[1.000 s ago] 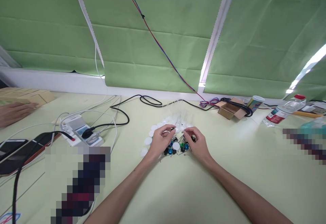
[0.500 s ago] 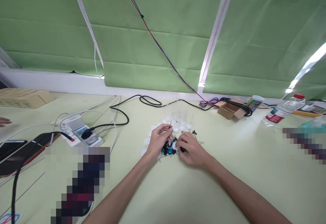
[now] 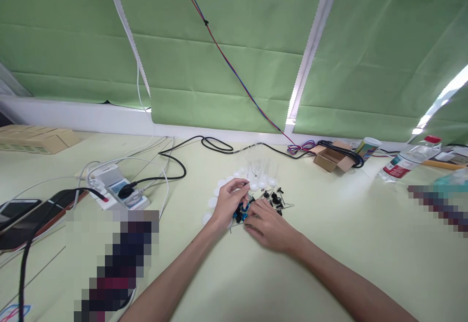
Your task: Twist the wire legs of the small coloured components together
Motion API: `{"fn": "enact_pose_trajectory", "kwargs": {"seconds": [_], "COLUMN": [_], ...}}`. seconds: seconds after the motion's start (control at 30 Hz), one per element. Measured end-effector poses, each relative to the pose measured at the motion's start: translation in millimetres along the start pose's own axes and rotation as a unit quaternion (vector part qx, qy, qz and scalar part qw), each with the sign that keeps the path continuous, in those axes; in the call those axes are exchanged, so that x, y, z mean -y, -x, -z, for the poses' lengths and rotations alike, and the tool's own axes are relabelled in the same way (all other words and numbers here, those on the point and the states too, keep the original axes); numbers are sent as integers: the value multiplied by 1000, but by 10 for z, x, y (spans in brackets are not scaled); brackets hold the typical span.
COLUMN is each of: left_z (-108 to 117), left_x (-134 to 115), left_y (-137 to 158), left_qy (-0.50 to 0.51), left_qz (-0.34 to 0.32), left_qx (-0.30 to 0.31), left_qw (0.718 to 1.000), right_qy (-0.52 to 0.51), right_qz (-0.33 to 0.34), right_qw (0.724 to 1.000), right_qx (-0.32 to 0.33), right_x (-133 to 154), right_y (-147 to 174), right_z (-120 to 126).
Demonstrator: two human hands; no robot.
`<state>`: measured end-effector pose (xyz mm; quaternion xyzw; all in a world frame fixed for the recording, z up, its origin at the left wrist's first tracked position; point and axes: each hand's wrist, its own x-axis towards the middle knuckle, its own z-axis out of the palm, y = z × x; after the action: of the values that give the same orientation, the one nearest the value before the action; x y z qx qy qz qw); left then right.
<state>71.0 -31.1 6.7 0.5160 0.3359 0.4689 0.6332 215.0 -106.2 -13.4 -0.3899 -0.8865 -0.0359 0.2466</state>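
My left hand (image 3: pixel 229 202) is closed in a pinch on a thin metal rod (image 3: pixel 247 177) that points up from the fingertips. Beneath its fingers lies a pile of small blue and black parts (image 3: pixel 239 213). My right hand (image 3: pixel 269 227) reaches into the right side of that pile with curled fingers; what they grip is hidden. Just beyond the right hand are several small black knob-like parts (image 3: pixel 275 198) with thin metal pins. Clear tubes (image 3: pixel 271 168) with white ends lie behind both hands, and round white discs (image 3: pixel 212 202) sit left of my left hand.
A power strip (image 3: pixel 126 192) with tangled cables lies to the left, near a phone (image 3: pixel 18 210). Toward the back right are an open cardboard box (image 3: pixel 331 158), a canister (image 3: pixel 367 149) and a red-capped bottle (image 3: pixel 405 161). Green blinds (image 3: pixel 219 68) hang behind the table.
My right hand has moved left and slightly toward me, onto the blue parts, uncovering black parts behind it. My left hand keeps its pinch in nearly the same place.
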Motion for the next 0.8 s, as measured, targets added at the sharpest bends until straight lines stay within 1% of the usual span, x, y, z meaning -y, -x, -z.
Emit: {"fn": "enact_pose_trajectory", "kwargs": {"seconds": [0.13,0.37,0.57,0.7,0.8], "left_z": [-3,-8,-16,-20,-12], "left_x": [-7,-16,-28,-40,-38], "left_y": [10,8,19,21,13], "left_qy": [1,4,16,40,59], "left_qz": [4,12,31,45,56], "left_qx": [6,14,26,32,36], "left_qw": [1000,1000,999,998,996], "right_qy": [11,21,27,-9,-56], "right_qz": [0,-5,-2,-9,-32], "right_qw": [1000,1000,1000,1000,996], "right_qx": [6,-3,2,-19,-59], "right_x": [-10,-16,-2,-36,-116], "right_y": [1,2,-6,-13,0], "right_z": [-18,-51,-59,-16,27]}}
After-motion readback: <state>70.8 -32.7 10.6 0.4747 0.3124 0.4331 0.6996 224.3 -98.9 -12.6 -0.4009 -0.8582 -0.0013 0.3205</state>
